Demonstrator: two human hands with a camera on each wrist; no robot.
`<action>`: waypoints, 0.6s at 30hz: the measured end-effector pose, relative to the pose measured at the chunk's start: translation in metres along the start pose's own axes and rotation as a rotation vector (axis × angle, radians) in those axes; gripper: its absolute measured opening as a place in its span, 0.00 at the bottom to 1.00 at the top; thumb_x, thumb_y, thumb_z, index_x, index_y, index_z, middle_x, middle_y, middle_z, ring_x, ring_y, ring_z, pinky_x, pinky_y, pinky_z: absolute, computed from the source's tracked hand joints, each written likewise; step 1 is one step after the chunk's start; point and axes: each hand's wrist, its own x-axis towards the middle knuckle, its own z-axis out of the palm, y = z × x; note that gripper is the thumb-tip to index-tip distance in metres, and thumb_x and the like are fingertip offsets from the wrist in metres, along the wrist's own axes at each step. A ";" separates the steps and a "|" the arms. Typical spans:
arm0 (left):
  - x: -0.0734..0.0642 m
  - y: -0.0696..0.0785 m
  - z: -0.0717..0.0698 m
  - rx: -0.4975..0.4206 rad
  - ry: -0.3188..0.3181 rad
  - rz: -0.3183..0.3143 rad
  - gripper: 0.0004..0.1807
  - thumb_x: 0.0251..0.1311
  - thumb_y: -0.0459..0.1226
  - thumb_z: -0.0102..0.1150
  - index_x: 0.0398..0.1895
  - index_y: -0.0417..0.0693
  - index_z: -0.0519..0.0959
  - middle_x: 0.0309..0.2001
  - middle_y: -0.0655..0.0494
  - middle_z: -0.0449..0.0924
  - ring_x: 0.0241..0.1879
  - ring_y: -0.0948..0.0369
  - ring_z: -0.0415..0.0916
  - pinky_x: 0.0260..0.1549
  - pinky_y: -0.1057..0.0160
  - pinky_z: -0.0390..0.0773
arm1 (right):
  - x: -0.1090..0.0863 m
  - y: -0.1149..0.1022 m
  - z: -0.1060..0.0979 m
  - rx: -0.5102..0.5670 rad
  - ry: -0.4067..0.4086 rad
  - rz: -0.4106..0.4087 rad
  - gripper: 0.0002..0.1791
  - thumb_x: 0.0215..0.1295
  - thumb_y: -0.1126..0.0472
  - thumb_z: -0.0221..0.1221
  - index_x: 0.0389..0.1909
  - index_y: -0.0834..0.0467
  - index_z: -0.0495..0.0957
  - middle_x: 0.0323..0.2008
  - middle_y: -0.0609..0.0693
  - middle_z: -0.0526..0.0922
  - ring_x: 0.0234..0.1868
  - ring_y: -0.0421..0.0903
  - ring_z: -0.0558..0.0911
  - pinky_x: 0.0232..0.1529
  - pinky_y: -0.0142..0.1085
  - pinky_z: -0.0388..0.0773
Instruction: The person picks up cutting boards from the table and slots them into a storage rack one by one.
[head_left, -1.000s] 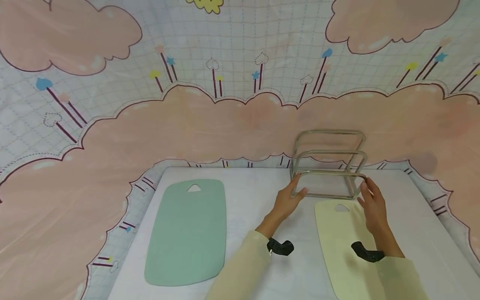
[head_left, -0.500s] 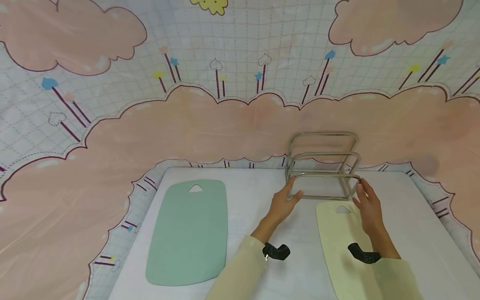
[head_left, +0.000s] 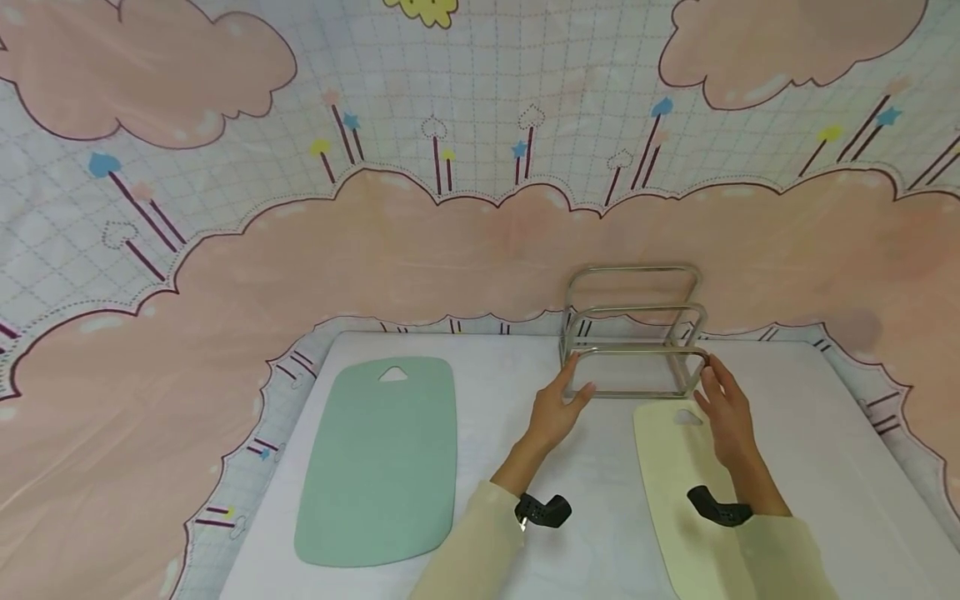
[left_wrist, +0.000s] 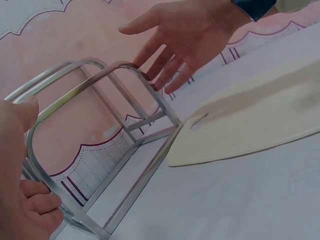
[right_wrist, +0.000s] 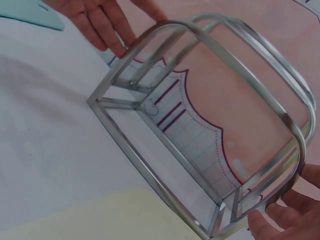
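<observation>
A silvery metal wire rack [head_left: 637, 350] with several rounded hoops stands near the back of the table. My left hand [head_left: 553, 412] rests on its left side, index fingertip at the front hoop and thumb spread off in front. Against the right side lies my right hand [head_left: 727, 421], its fairly straight fingers touching the front hoop's corner, as the left wrist view confirms. Between them the rack [right_wrist: 150, 185] holds no board. A cream cutting board [head_left: 667, 483] lies just in front of the rack, partly covered by the right forearm.
On the left of the white table [head_left: 517, 367] a green cutting board [head_left: 378, 458] lies flat, its handle hole toward the back. A printed cloth with clouds [head_left: 450, 258] hangs behind the rack and along the table's sides.
The rack has slid a short way left along the table, with both hands moving along at its sides. Both cutting boards have stayed in place while the head view shifted slightly.
</observation>
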 end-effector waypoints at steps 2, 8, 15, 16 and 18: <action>-0.002 0.000 0.000 -0.006 0.012 -0.005 0.34 0.68 0.54 0.49 0.75 0.58 0.55 0.70 0.50 0.59 0.67 0.50 0.59 0.63 0.48 0.61 | 0.000 0.000 0.001 -0.002 -0.004 -0.004 0.36 0.77 0.50 0.41 0.75 0.63 0.40 0.74 0.63 0.41 0.73 0.56 0.45 0.67 0.44 0.52; -0.006 -0.001 -0.004 -0.035 0.010 -0.026 0.35 0.67 0.55 0.50 0.74 0.58 0.56 0.70 0.52 0.59 0.68 0.51 0.57 0.64 0.48 0.59 | 0.000 0.003 0.003 -0.013 -0.003 0.000 0.35 0.77 0.50 0.41 0.75 0.62 0.41 0.74 0.63 0.42 0.72 0.58 0.47 0.66 0.42 0.55; -0.011 -0.004 -0.014 -0.037 0.015 -0.015 0.35 0.66 0.53 0.52 0.74 0.58 0.57 0.70 0.52 0.59 0.68 0.52 0.57 0.64 0.50 0.59 | -0.001 0.001 0.009 0.118 -0.024 -0.047 0.35 0.77 0.51 0.41 0.73 0.68 0.43 0.73 0.65 0.43 0.72 0.60 0.44 0.67 0.41 0.56; -0.012 -0.004 -0.016 -0.037 0.016 -0.013 0.35 0.66 0.53 0.53 0.74 0.58 0.57 0.70 0.52 0.59 0.68 0.53 0.58 0.64 0.50 0.59 | -0.001 0.001 0.010 0.124 -0.028 -0.048 0.35 0.77 0.51 0.40 0.73 0.69 0.43 0.73 0.65 0.44 0.72 0.61 0.44 0.67 0.41 0.56; -0.014 -0.006 -0.018 -0.033 0.014 -0.011 0.35 0.66 0.53 0.53 0.74 0.59 0.57 0.70 0.54 0.58 0.68 0.53 0.58 0.64 0.50 0.59 | -0.002 0.001 0.012 0.119 -0.039 -0.048 0.34 0.77 0.51 0.40 0.73 0.68 0.44 0.73 0.65 0.44 0.72 0.61 0.44 0.67 0.41 0.56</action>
